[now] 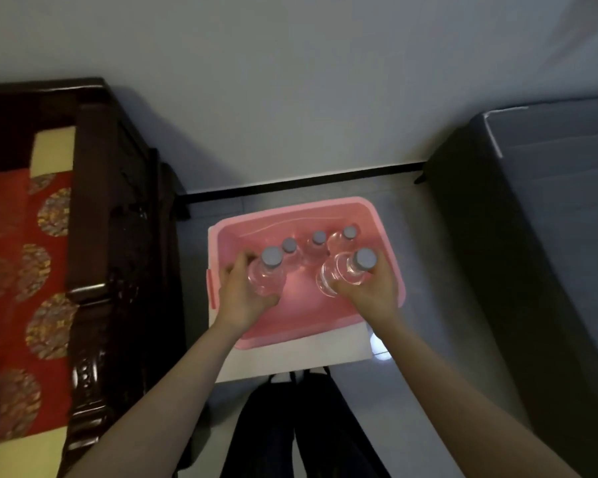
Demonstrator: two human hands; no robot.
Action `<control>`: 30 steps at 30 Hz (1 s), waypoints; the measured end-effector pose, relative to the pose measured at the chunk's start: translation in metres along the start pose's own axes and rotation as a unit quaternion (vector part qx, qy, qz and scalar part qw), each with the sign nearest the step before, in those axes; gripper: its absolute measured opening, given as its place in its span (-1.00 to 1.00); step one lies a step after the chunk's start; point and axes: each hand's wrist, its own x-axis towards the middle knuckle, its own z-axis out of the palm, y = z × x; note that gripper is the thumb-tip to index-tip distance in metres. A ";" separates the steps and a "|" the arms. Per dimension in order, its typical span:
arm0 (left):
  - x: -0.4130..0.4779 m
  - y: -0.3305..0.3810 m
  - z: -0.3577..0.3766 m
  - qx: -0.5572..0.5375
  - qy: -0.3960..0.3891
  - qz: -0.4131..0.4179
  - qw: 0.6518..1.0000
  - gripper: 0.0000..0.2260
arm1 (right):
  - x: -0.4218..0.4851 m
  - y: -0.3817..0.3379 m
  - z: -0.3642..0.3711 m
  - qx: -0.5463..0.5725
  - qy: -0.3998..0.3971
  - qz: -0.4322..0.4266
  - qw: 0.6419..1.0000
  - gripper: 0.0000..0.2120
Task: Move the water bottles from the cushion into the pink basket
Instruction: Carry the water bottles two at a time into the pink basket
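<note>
Hands over the pink basket point(290, 209): left hand point(240, 294) clamped round one water bottle point(266, 276), right hand point(368, 294) round a second bottle point(340, 276), caps up, over its near half, three bottles point(317, 240) standing along the far side.

Pale wall point(290, 81), glossy floor point(428, 270) (tiled), dark carved furniture point(97, 201)

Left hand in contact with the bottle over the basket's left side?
Touching. Head view shows the left hand with fingers and thumb curled round the clear water bottle, no gap.
</note>
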 end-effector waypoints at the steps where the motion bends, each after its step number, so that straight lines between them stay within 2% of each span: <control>1: 0.004 -0.005 0.003 0.000 0.006 -0.011 1.000 -0.35 | 0.007 0.006 0.008 -0.013 -0.004 -0.003 1.000 -0.50; 12: 0.054 -0.058 0.060 -0.064 0.140 -0.138 0.978 -0.48 | 0.055 0.073 0.074 -0.107 -0.039 0.029 0.993 -0.53; 21: 0.092 -0.091 0.083 -0.025 0.126 -0.145 0.981 -0.48 | 0.080 0.102 0.088 -0.158 -0.140 0.023 0.977 -0.52; 27: 0.113 -0.093 0.090 -0.040 0.126 -0.155 0.979 -0.32 | 0.085 0.109 0.092 -0.120 -0.116 0.046 0.985 -0.54; 30: 0.117 -0.095 0.091 -0.039 0.122 -0.154 0.980 -0.33 | 0.086 0.108 0.092 -0.121 -0.112 0.043 0.985 -0.54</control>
